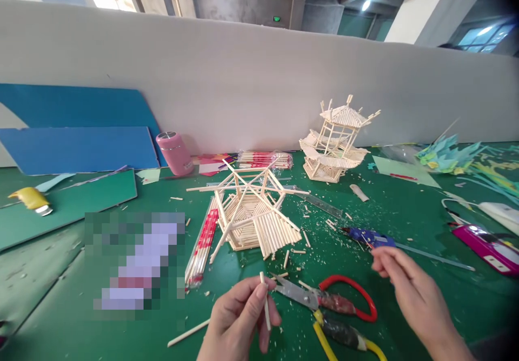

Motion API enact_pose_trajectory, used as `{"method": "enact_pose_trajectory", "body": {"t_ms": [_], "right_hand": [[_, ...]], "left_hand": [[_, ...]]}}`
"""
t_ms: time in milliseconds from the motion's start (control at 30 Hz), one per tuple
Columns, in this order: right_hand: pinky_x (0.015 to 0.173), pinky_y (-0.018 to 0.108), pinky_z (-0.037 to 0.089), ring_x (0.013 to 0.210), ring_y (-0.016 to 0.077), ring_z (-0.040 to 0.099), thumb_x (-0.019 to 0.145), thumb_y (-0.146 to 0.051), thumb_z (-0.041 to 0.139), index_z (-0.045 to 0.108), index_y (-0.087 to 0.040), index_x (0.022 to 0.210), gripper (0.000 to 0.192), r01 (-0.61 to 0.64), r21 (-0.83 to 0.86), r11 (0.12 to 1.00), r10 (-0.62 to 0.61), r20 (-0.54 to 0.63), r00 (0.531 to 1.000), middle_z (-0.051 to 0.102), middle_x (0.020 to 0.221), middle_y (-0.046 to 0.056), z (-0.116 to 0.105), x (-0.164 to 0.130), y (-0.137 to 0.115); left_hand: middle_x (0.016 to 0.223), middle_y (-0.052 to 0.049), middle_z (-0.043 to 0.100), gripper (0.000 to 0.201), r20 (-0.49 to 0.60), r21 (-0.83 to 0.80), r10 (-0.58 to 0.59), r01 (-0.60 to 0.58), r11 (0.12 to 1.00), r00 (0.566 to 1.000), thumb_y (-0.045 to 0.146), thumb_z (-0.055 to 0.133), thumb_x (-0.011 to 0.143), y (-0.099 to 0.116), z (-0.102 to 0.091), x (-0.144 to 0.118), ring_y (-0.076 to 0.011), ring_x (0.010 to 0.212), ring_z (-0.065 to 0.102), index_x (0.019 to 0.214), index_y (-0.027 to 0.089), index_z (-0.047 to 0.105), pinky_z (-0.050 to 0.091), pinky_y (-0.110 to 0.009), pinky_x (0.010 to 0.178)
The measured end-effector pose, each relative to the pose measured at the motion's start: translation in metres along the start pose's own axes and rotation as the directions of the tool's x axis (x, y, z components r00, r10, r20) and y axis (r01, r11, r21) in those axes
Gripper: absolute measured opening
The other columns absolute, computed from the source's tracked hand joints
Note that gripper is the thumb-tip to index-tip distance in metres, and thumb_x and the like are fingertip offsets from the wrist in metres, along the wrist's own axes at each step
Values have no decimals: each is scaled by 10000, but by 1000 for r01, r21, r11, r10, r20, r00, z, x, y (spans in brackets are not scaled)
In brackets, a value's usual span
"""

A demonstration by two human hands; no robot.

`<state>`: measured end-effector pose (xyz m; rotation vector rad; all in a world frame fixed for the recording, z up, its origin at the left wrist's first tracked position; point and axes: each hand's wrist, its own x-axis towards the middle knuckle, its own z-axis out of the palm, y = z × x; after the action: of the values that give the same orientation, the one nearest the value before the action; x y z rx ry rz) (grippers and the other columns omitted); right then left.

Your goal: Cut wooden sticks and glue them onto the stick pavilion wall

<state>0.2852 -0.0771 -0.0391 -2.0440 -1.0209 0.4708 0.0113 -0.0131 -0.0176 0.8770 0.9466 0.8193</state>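
Observation:
Between the thumb and fingers of my left hand point(245, 312) is a short wooden stick point(265, 301), tilted nearly upright. My right hand point(417, 291) is closed at the near side of a blue hot glue gun point(371, 238); its fingers cover where the handle would be. A clear glue stick point(433, 257) runs out of the gun's back. Beyond my left hand stands a six-sided stick frame point(243, 209) with one roof panel point(275, 234) of sticks laid side by side. Scissors point(300, 295) with red and yellow handles lie between my hands.
A finished-looking stick pavilion point(336, 147) stands at the back right. A pink bottle point(175, 153), packs of sticks point(206, 236), a yellow cutter point(30, 199) and a magenta device point(486, 247) lie around. Stick offcuts are scattered about. A pale partition point(243, 85) closes the back.

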Motion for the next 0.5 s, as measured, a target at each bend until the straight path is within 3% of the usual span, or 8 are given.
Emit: {"method": "enact_pose_trajectory", "body": {"t_ms": [133,167,333,500], "right_hand": [[745,390,449,923,307,574,747,-579,422,479,-215,976,434,-78,-384,920,24,-143,990,574,1045,138,-25,21,38],[777,403,440,973,329,553,729,-561,442,451,-203,1000,449,-88,-453,887,32,-130,991,547,1085,171,-27,25,46],[764,422,462,886,344,610,665,-426,513,452,-191,895,334,-122,-453,883,141,8,990,600,984,209,-23,43,67],[616,428,475,623,318,647,629,-449,568,548,-280,712,189,-212,-382,899,228,-3,974,669,737,135,-22,51,67]], "left_hand": [[531,12,599,261,-9,-81,-50,49,996,999,393,632,757,2,4,-3,-41,373,409,823,144,679,256,-169,386],[537,13,599,261,-13,-97,-50,49,994,999,389,641,751,3,4,-3,-41,378,411,833,145,682,262,-170,393],[564,-2,611,269,-14,-98,-42,40,994,999,390,682,713,1,-2,-4,-40,411,428,717,121,686,288,-177,428],[554,-2,614,303,-20,-125,-26,24,992,999,425,692,690,-3,-9,-2,-41,403,432,697,122,680,277,-179,428]]}}
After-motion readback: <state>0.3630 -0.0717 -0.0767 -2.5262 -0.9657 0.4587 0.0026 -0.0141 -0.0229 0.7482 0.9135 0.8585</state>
